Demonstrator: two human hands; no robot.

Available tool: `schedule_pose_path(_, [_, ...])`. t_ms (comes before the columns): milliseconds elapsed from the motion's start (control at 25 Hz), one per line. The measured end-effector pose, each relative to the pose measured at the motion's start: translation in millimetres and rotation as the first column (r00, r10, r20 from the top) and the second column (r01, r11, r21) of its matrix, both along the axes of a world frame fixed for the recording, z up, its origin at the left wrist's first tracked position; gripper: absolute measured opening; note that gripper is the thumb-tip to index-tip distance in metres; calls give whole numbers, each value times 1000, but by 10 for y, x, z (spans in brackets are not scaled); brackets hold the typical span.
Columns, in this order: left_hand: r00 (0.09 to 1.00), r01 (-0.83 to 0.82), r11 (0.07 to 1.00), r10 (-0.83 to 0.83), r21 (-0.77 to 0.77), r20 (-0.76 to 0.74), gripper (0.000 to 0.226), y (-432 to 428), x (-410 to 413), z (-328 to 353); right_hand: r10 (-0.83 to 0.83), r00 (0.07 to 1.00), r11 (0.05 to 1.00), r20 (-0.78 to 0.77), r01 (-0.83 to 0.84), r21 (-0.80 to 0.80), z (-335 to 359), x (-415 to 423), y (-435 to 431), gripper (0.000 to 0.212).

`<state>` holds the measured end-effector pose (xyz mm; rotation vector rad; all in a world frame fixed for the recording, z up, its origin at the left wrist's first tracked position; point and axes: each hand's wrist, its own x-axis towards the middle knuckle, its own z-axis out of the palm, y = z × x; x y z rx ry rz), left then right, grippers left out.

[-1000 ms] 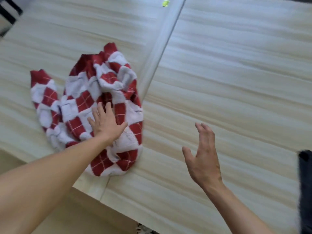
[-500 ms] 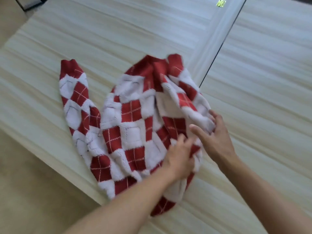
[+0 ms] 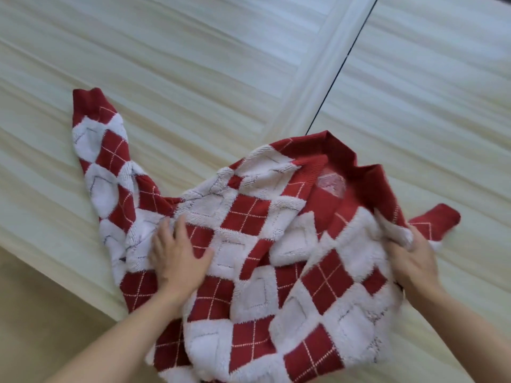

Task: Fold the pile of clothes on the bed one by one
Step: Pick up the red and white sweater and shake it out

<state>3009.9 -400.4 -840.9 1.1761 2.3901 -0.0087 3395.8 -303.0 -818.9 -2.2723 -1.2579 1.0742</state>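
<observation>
One pale, wood-grained bed (image 3: pixel 193 64) carries a red-and-white argyle sweater (image 3: pixel 249 217), which lies rumpled near the front edge with a sleeve (image 3: pixel 102 150) stretched away to the left. The garment appears to be at the spreading-out stage, not yet folded. The next move likely calls for drawing its right side flat and squaring the body. The left hand (image 3: pixel 177 255) presses flat on the knit, fingers straight. The right hand (image 3: pixel 412 261) grips a bunched edge.
</observation>
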Motion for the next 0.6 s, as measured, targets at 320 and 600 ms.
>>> schedule_pose_path(320, [955, 214, 969, -235, -126, -182, 112, 115, 61, 10, -336, 929, 919, 154, 359, -162, -52, 1006, -286, 31])
schedule_pose_path(600, [721, 690, 722, -692, 56, 42, 100, 1158, 1538, 143, 565, 709, 765, 421, -642, 55, 215, 505, 148, 98])
